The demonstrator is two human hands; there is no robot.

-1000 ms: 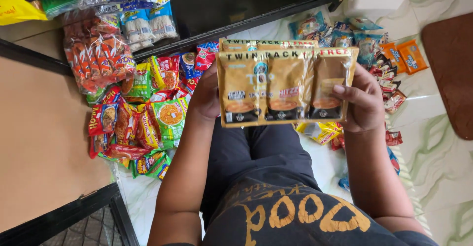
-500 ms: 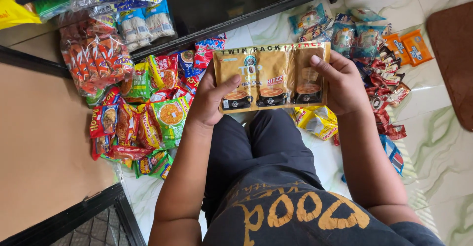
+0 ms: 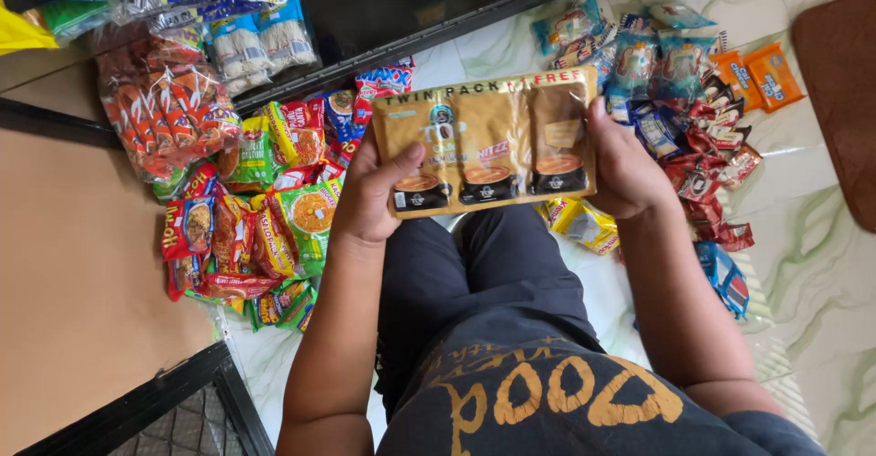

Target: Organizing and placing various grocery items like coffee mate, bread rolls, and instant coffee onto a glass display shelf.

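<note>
- Head view: the left hand (image 3: 370, 196) gripped the left edge of a golden-brown three-sachet strip (image 3: 484, 141), thumb lying across its front
- The right hand (image 3: 625, 168) clasped the strip's right edge, fingers curled behind it, thumb on the front
- The strip was held flat and level above the person's dark-trousered lap (image 3: 484, 273), facing up at the camera
- To the left, a heap of red, green and orange snack packets (image 3: 265, 200) lay on the floor, near the left hand
- To the right, blue, red and orange biscuit and sweet wrappers (image 3: 684, 100) were scattered on the pale marble floor (image 3: 812, 273)
- A small yellow packet (image 3: 584, 223) lay just under the right wrist
- Clear bags of packets (image 3: 173, 100) sat at upper left
</note>
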